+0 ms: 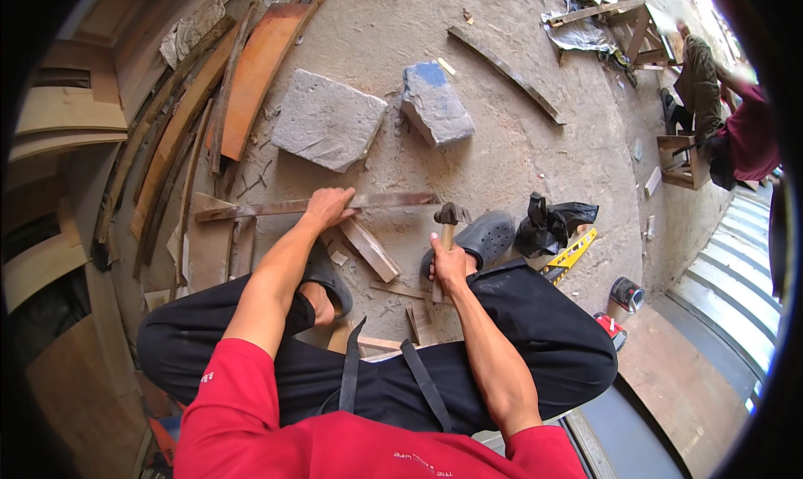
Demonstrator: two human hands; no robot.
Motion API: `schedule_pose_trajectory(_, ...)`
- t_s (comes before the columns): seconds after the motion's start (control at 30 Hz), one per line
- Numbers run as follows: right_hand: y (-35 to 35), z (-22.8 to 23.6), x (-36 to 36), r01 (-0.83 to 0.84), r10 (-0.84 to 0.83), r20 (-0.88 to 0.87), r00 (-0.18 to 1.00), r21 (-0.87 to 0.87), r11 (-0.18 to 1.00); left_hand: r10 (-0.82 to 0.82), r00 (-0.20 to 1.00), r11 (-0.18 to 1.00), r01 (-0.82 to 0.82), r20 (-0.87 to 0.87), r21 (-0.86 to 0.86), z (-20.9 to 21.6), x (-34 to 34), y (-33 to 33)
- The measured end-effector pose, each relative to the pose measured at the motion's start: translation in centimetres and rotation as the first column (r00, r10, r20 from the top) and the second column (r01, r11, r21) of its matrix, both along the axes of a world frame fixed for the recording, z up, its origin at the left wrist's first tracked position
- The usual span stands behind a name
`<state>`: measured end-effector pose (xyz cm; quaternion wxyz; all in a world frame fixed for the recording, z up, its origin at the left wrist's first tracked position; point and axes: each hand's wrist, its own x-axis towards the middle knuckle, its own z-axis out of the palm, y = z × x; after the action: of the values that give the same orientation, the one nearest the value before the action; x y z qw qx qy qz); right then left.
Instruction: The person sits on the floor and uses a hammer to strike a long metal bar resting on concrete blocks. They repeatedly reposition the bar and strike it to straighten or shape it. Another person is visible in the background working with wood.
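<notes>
My left hand (329,205) is closed around a long, narrow wooden strip (393,200) lying crosswise in front of me. In my right hand (449,263) is a hammer (452,214), gripped by its wooden handle with the head up, near the strip's right end. A shorter piece of wood (372,252) slants toward me from beneath the strip, close to my left hand. Just beyond the strip sit a large grey concrete block (328,119) and a smaller block (437,103) with blue on top.
Curved boards (261,69) lean in a stack at the left. A black plastic bag (554,226), a yellow spirit level (569,257) and a small can (626,294) lie right of my foot. Another wooden strip (506,73) lies farther off. A person (744,136) sits at far right.
</notes>
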<state>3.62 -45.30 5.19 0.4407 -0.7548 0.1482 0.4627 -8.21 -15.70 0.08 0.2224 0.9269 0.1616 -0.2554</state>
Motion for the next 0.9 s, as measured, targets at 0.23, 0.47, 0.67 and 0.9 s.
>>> schedule_pose_trajectory(0.23,-0.3,-0.3,-0.2,-0.022,0.023,0.057,0.998,-0.015,1.0,0.11,0.909,0.958,-0.205,0.403,0.202,-1.2,-1.4,-1.6)
schedule_pose_trajectory(0.47,0.2,-3.1,-0.2,-0.004,-0.031,0.218,0.975,0.159,0.987,0.125,0.921,0.934,-0.234,0.368,0.271,-1.1,-0.7,-3.4)
schedule_pose_trajectory(0.67,5.2,-3.0,0.1,0.108,-0.132,0.214,0.968,0.12,0.987,0.544,0.828,0.801,-0.56,0.135,0.211,-2.7,0.8,-7.2)
schedule_pose_trajectory(0.9,7.9,-2.3,1.6,0.082,-0.083,0.193,0.978,0.012,0.997,0.752,0.568,0.636,-0.759,-0.334,0.139,-2.7,4.4,-4.6)
